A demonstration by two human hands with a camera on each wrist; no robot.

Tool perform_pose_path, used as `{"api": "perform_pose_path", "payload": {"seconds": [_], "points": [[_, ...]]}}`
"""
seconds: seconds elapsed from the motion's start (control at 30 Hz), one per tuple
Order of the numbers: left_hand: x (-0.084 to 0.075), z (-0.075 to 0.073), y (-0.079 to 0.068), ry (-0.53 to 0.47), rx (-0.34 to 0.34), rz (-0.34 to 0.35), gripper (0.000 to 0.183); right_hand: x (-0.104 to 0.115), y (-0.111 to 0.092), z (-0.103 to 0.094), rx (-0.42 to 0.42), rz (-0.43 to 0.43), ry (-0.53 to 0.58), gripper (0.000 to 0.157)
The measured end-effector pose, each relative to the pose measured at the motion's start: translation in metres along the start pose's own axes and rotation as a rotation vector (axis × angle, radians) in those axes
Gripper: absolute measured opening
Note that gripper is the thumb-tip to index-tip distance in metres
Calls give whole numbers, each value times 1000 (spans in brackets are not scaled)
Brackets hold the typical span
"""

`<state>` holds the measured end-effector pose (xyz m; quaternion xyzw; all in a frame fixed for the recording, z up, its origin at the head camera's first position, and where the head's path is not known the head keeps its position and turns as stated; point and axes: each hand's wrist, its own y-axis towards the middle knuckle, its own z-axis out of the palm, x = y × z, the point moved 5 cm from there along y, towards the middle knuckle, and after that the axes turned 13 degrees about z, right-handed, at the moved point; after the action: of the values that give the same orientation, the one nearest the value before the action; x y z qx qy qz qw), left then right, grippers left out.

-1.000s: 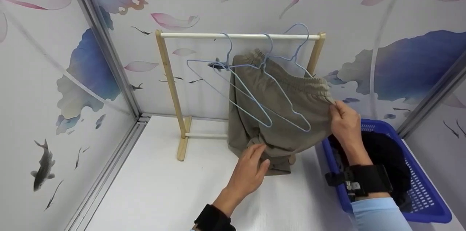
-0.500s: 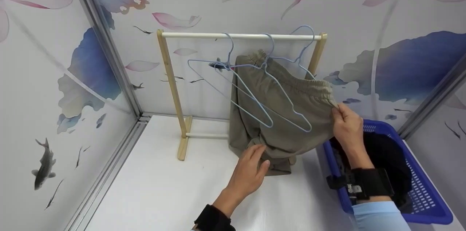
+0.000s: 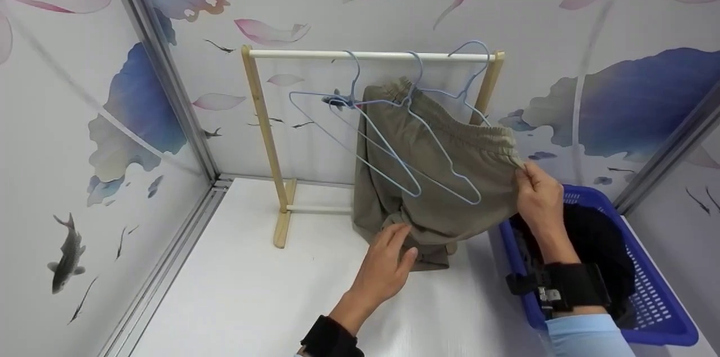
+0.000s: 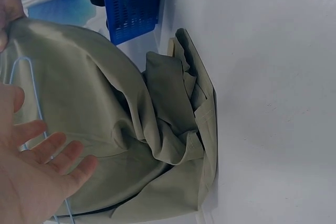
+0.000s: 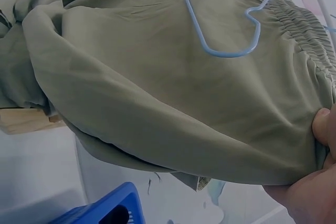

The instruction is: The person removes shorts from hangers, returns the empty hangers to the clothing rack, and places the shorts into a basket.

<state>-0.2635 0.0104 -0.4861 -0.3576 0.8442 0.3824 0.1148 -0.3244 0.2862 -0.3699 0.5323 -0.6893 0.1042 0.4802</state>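
Note:
Olive-khaki pants with a gathered elastic waistband hang at the rack, their lower part bunched on the white tabletop. My right hand pinches the waistband's right corner and holds it out to the side; the right wrist view shows thumb and fingers on the cloth. My left hand has its fingers extended by the lower folds, holding nothing. Behind the waistband's right part is a blue wire hanger, its lower part hidden by the pants. Two more blue hangers, a left one and a middle one, hang in front of the cloth.
The rack has a white rail and wooden legs. At right stands a blue perforated basket with black cloth inside. Printed wall panels close in the back and sides.
My right hand has moved slightly right and down, drawing the waistband corner with it. The right-hand hanger's hook has shifted a little to the right. My left hand stays put.

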Motion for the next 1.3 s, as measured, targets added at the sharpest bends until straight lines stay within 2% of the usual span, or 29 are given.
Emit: {"api": "perform_pose_path", "payload": {"seconds": [0.37,0.63,1.07,1.3], "points": [[3,-1,0,-8,-16,8,48,-14,-9,3,41,22,-15,20],[5,-2,-2,-1,-30,16,49,-31,-18,7,65,80,-4,19],[10,-5,-2,-53,-26,-34,48,-62,-39,13,118,193,23,21],[14,-7,-4,-146,-42,-96,49,-77,-53,16,153,248,55,19]]}}
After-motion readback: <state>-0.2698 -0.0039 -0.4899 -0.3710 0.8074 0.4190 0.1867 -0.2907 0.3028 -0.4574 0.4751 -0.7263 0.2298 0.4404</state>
